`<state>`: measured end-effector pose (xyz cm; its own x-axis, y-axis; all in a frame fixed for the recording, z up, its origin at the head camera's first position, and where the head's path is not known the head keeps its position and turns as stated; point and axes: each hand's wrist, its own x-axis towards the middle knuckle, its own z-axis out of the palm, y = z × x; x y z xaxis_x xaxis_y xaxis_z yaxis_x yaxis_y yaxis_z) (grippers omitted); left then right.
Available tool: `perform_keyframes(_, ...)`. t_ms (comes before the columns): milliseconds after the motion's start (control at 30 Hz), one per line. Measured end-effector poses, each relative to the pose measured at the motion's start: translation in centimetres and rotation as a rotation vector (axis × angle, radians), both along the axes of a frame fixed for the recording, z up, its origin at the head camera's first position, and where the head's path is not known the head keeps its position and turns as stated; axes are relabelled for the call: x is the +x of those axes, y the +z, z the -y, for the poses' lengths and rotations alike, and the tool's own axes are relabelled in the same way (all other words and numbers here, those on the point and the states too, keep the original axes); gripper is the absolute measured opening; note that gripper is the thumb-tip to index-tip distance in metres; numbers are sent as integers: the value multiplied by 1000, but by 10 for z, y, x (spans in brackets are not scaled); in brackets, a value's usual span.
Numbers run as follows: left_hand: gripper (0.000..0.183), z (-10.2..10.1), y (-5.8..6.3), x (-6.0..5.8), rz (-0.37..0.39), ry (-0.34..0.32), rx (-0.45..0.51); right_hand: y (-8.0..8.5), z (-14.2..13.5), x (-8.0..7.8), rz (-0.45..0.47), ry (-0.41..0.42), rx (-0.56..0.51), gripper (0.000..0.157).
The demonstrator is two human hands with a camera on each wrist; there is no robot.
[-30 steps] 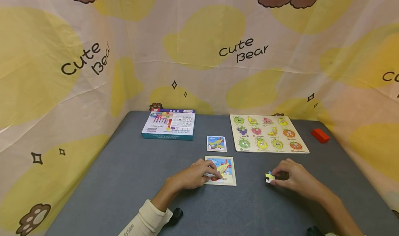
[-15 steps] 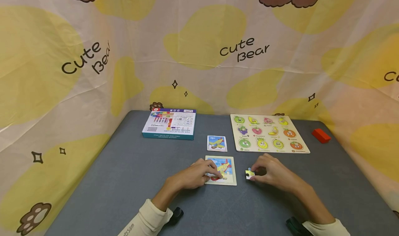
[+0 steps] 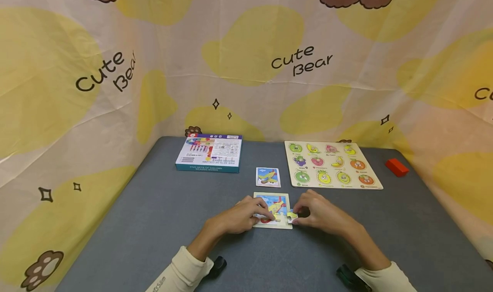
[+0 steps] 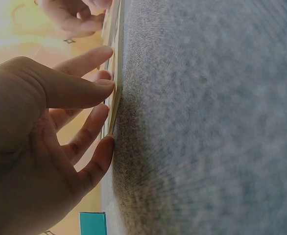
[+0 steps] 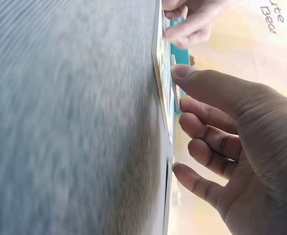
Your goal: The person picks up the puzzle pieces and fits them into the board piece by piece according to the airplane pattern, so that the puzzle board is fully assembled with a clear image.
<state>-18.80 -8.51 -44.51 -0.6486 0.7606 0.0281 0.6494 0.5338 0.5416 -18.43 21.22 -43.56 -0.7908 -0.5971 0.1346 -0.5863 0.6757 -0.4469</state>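
Observation:
My left hand (image 3: pixel 242 216) rests on a small wooden tray puzzle (image 3: pixel 284 225) with a yellow airplane picture, its fingertips on the lower left part. Part of the picture lies hidden under those fingers. Between thumb and fingers, my right hand (image 3: pixel 324 213) pinches a yellow and white jigsaw piece (image 3: pixel 291 217) at the tray's right edge. From the right wrist view, the piece (image 5: pixel 176 85) shows edge-on, just above the tray (image 5: pixel 158 73). Behind the tray lies a picture card (image 3: pixel 268 177) of the same airplane.
A fruit puzzle board (image 3: pixel 333 184) lies at the back right, with a red block (image 3: pixel 396 168) beyond its right side. Toward the back left sits a flat white and teal box (image 3: pixel 209 155). Printed cloth (image 3: pixel 246 69) hangs around the grey table (image 3: pixel 154 223).
My right hand has moved left with the jigsaw piece, from right of the tray to its right edge. The left hand has stayed on the tray.

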Motion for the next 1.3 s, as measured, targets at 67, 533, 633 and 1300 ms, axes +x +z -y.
perform_keyframes(67, 46, 0, 0, 0, -11, -6, 1, -1, 4, -1, -2, 3, 10, 19)
perform_keyframes(533, 45, 0, 0, -2, -16, -16, -1, -5, 21, -5, 38, 13, 19, 15)
perform_keyframes(633, 45, 0, 0, -2, -15, -16, 0, -5, 22, -6, 50, 12, 17, 15)
perform_keyframes(1300, 47, 2, 1, -1, -8, -17, -2, -6, 22, -6, 77, 45, -9, 16)
